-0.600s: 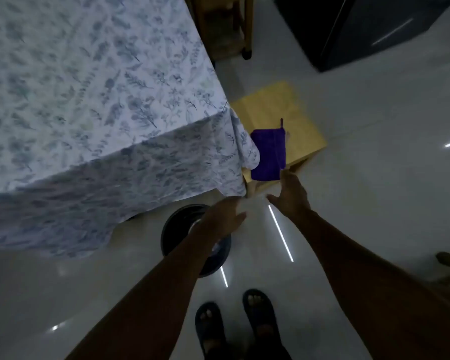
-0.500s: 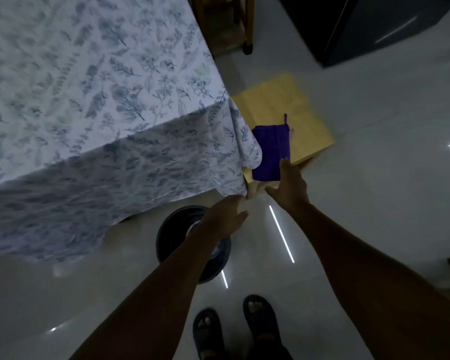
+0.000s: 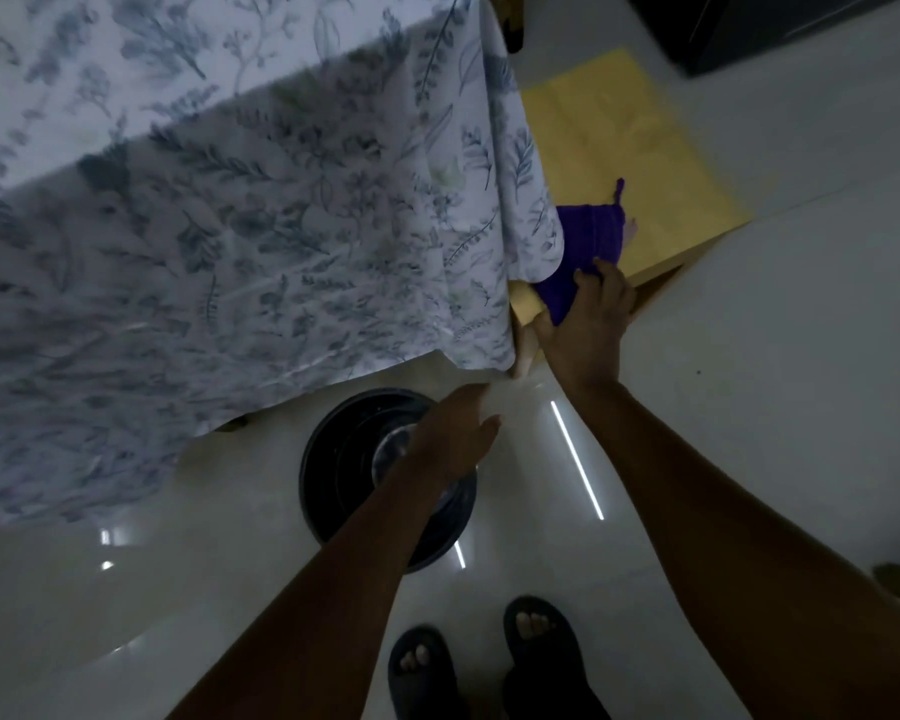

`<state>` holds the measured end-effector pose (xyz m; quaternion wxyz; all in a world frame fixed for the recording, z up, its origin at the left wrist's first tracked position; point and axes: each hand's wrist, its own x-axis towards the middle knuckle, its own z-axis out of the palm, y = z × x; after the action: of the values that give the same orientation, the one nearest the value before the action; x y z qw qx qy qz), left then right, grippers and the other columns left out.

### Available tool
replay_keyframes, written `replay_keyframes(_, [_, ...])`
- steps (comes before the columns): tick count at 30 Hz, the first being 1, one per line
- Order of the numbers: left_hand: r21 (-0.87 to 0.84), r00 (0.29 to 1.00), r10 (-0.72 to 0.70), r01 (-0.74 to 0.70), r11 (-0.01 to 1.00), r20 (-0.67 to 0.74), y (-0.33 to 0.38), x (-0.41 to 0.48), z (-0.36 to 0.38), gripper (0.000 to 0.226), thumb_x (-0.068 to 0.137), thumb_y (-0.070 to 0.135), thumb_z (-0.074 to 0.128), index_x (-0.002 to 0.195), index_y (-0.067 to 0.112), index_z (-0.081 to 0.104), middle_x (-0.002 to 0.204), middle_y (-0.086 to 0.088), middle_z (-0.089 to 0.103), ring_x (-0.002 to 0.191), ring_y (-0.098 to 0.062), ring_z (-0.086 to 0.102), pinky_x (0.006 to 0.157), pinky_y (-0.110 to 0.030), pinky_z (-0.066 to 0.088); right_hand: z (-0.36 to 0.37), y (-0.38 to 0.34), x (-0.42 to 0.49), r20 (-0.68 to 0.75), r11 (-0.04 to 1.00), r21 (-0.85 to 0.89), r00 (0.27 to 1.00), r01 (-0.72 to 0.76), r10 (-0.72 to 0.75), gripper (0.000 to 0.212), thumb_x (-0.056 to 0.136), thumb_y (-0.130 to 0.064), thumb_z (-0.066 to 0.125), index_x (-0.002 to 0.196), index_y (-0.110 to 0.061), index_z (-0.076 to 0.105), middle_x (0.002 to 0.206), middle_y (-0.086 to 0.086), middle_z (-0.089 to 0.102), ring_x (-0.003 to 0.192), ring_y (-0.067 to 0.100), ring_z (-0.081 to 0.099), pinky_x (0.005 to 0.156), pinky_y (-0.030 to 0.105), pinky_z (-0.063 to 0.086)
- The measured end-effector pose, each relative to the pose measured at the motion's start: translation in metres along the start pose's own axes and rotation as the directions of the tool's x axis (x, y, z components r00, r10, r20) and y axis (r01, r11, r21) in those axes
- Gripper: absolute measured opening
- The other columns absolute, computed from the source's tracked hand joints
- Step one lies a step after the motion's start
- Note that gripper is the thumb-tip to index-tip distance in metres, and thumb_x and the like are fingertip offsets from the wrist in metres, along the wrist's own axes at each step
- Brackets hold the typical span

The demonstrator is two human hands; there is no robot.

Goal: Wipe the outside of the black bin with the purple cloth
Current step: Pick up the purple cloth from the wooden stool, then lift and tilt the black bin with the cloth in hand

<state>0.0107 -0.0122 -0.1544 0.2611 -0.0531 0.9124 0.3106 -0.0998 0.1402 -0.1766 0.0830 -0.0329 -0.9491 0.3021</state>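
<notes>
Where the floral tablecloth [image 3: 240, 241] hangs off the table's near edge, the black bin [image 3: 344, 459] stands on the floor below it; the left hand [image 3: 453, 439] hovers flat and empty over its rim. Right hand [image 3: 588, 324] presses fingers onto the purple cloth [image 3: 588, 241] at the yellow stool's [image 3: 619, 127] near edge.

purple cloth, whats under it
The purple cloth lies on a yellow stool. The right hand rests on its near end, and the tablecloth covers its left edge, hiding what lies beneath there.
</notes>
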Motion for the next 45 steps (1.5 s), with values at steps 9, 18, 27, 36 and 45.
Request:
replay_keyframes(9, [0.031, 0.998, -0.033, 0.035, 0.999, -0.057, -0.054, -0.014, 0.063, 0.052, 0.097, 0.026, 0.050, 0.145, 0.009, 0.037, 0.147, -0.011, 0.045, 0.134, -0.025, 0.043, 0.112, -0.031, 0.031, 0.014, 0.014, -0.126, -0.115, 0.923, 0.380, 0.987, -0.061, 0.113, 0.042, 0.076, -0.016, 0.065, 0.114, -0.005, 0.053, 0.143, 0.012, 0.042, 0.128, 0.028, 0.038, 0.096, 0.044, 0.049])
replay_keyframes(18, [0.176, 0.980, -0.176, 0.189, 0.966, -0.090, -0.123, -0.029, 0.157, 0.051, 0.092, 0.043, 0.052, 0.128, 0.006, 0.050, 0.124, -0.012, 0.062, 0.112, -0.027, 0.060, 0.095, -0.040, 0.050, 0.079, 0.046, -0.218, 0.474, 0.466, 0.625, 0.779, -0.626, 0.411, 0.027, 0.090, -0.015, 0.052, 0.112, -0.001, 0.058, 0.080, 0.004, 0.062, 0.057, 0.004, 0.055, 0.051, 0.023, 0.047])
replay_keyframes(27, [0.226, 0.968, -0.090, 0.145, 0.963, -0.235, -0.144, -0.051, 0.171, 0.025, 0.094, 0.018, 0.048, 0.116, 0.005, 0.054, 0.101, -0.015, 0.069, 0.089, -0.032, 0.067, 0.073, -0.037, 0.053, 0.101, 0.034, -0.247, 0.553, 0.512, 0.607, 0.786, -0.607, 0.276, 0.016, 0.090, -0.019, 0.052, 0.101, -0.008, 0.055, 0.072, 0.001, 0.057, 0.056, 0.009, 0.049, 0.046, 0.020, 0.041])
replay_keyframes(36, [0.018, 0.856, -0.025, 0.040, 0.999, -0.516, -0.186, -0.107, 0.115, 0.028, 0.103, 0.025, 0.035, 0.106, 0.008, 0.057, 0.094, -0.013, 0.071, 0.082, -0.030, 0.066, 0.067, -0.029, 0.044, 0.081, 0.017, -0.265, 0.478, 0.743, 0.579, 0.878, -0.336, 0.024, 0.047, 0.094, -0.019, 0.055, 0.139, -0.014, 0.042, 0.134, 0.003, 0.053, 0.113, 0.017, 0.057, 0.080, 0.019, 0.050])
replay_keyframes(45, [-0.255, 0.858, -0.186, 0.067, 0.965, -0.479, -0.214, -0.095, 0.163, 0.033, 0.103, 0.028, 0.037, 0.071, 0.021, 0.042, 0.059, 0.014, 0.043, 0.057, -0.006, 0.044, 0.054, -0.020, 0.031, 0.115, 0.045, -0.307, 0.621, 0.982, 0.049, 0.765, 0.184, -0.174, 0.037, 0.080, -0.043, 0.067, 0.099, -0.017, 0.049, 0.148, 0.008, 0.043, 0.145, 0.027, 0.027, 0.119, 0.051, 0.011])
